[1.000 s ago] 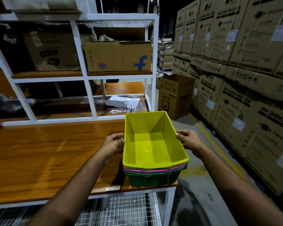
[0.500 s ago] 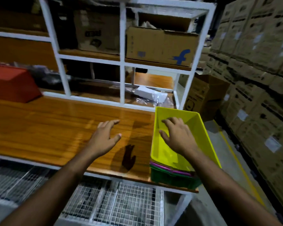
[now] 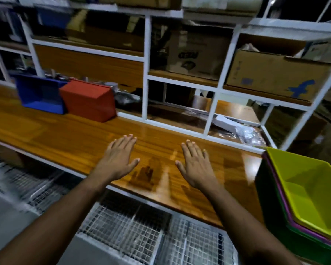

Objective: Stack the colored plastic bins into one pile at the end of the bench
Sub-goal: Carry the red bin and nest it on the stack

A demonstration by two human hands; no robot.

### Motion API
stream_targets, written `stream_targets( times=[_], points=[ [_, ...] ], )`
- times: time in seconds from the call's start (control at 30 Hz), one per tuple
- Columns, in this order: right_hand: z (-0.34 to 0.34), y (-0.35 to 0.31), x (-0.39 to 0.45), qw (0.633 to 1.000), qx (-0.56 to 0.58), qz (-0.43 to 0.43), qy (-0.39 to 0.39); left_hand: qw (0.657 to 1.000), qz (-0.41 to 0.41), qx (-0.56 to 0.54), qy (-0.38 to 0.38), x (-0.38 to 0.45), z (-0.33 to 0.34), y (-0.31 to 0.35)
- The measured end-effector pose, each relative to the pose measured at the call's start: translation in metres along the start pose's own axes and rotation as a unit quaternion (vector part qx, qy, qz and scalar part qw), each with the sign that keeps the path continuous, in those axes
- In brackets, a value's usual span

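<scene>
A yellow-green bin [image 3: 310, 190] tops a pile at the right end of the wooden bench [image 3: 69, 134], nested in a purple bin [image 3: 281, 203] and a dark green bin [image 3: 269, 197]. Far left on the bench, a red bin [image 3: 88, 100] lies upside down beside a blue bin [image 3: 40, 96]. My left hand [image 3: 118, 159] and my right hand [image 3: 195, 165] hover flat over the middle of the bench, fingers spread, holding nothing. Both hands are well apart from every bin.
A white shelf frame [image 3: 145, 73] rises behind the bench with cardboard boxes [image 3: 271, 77] on its shelves. Plastic wrap and papers [image 3: 237, 129] lie on the low shelf. A wire mesh rack [image 3: 134, 232] sits under the bench.
Both hands left the yellow-green bin and moved left over the bare bench top. My view swung left, bringing the red and blue bins into sight.
</scene>
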State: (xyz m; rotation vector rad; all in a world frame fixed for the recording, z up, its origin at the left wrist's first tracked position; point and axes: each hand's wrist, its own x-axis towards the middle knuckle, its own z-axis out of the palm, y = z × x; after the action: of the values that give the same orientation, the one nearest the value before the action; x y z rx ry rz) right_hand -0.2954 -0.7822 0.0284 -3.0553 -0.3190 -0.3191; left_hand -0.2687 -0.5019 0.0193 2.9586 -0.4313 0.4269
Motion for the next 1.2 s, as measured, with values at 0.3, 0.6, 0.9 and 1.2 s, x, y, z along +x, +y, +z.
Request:
stream_targets(
  times=[0.3, 0.6, 0.9, 1.2],
  points=[
    [0.048, -0.136, 0.104, 0.998, 0.021, -0.048, -0.036, 0.999, -0.019, 0.035, 0.013, 0.0, -0.003, -0.158],
    [0.109, -0.239, 0.248, 0.995, 0.054, -0.069, -0.043, 0.996, -0.054, 0.068, -0.017, 0.057, 0.026, -0.306],
    [0.131, -0.316, 0.367, 0.992, 0.117, -0.047, -0.025, 0.995, -0.048, 0.088, -0.024, 0.155, 0.031, -0.427],
    [0.133, -0.352, 0.425, 0.99, 0.135, 0.032, 0.013, 0.993, 0.076, 0.088, -0.024, 0.295, 0.039, -0.509]
  ],
)
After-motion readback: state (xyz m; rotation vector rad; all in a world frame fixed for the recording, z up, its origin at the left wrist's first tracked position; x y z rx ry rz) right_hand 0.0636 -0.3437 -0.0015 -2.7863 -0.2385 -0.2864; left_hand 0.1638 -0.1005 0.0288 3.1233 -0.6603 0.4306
